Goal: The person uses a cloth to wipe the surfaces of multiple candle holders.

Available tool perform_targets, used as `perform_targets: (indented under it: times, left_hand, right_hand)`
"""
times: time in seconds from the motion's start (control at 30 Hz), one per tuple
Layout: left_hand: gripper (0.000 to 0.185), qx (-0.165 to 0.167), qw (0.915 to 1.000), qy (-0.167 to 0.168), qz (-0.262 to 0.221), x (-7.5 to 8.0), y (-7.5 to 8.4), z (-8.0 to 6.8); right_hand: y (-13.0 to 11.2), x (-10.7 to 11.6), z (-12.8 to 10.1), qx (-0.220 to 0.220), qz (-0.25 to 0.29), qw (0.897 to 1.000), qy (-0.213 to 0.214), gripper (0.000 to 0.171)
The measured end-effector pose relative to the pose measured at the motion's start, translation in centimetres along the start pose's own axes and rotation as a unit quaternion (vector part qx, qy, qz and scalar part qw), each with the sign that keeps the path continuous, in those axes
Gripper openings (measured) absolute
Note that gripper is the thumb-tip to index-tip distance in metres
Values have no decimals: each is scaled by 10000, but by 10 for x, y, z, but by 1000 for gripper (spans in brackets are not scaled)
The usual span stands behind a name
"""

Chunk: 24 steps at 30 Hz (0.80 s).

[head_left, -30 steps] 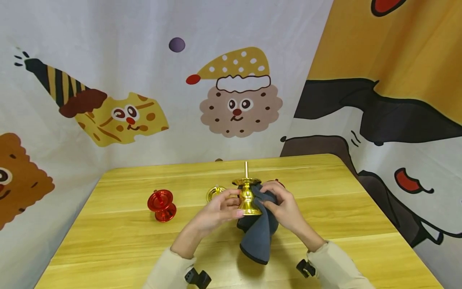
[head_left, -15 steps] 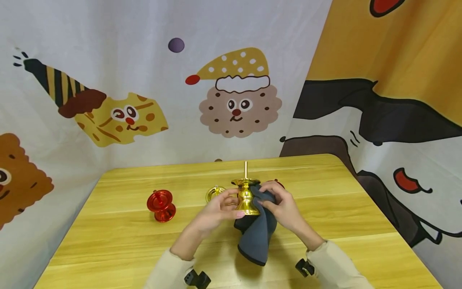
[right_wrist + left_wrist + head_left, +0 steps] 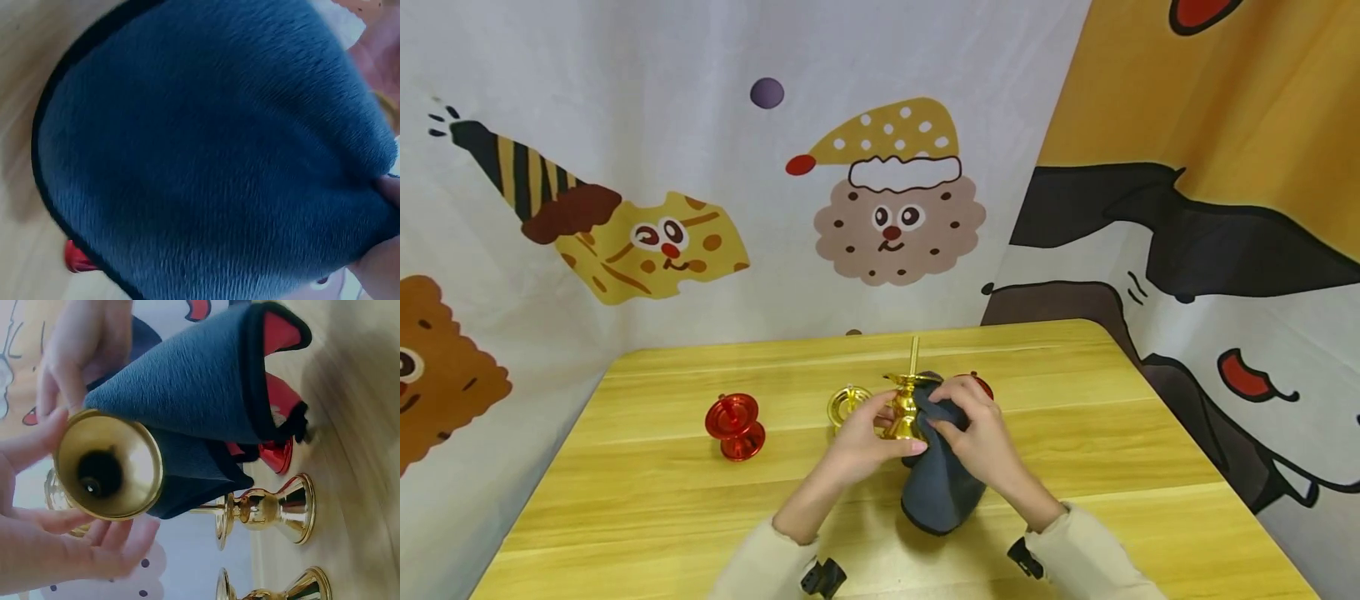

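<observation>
Both hands work over the wooden table point(image 3: 647, 500): the left hand point(image 3: 867, 435) curls its fingers round the stem of a gold candlestick point(image 3: 904, 410), held just above the tabletop, while the right hand point(image 3: 976, 433) pinches a dark grey cloth point(image 3: 942, 492) against its side. Wiping looks midway; next the cloth likely needs to reach the base point(image 3: 107, 465), with the left grip firm.

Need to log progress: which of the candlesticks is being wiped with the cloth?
The gold candlestick held up in the left hand, with the right hand pressing the grey cloth against it. The others stand on the table.
</observation>
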State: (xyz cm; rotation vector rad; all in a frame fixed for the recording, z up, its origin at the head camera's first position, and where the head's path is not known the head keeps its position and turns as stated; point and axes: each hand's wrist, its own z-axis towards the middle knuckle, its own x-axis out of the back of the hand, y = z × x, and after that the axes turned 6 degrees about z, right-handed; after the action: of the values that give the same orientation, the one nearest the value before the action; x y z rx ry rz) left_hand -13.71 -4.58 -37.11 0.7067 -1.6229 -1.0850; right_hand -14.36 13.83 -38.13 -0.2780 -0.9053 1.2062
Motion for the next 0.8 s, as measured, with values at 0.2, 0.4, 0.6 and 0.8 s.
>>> perform_targets:
  times: [0.2,0.4,0.6,0.8]
  left_hand:
    - [70,-226,9889,-641,-1322,9,-9,3]
    - [65,-496,9333,-1739,-3102,18,-17,2]
    - [69,-345,9762,-1093,-1840,9,-11,0]
    - [73,-232,9961,-436,-725,3,-10,1]
  right_hand:
    - [3,4,0,-27,1070,9941,-160,34]
    - [11,11,-4,-767,2575,9623,-416,29]
    - [7,8,-3,-609,1506,9865,-201,30]
    - [-1,3,-2,54,84,9999,-10,36]
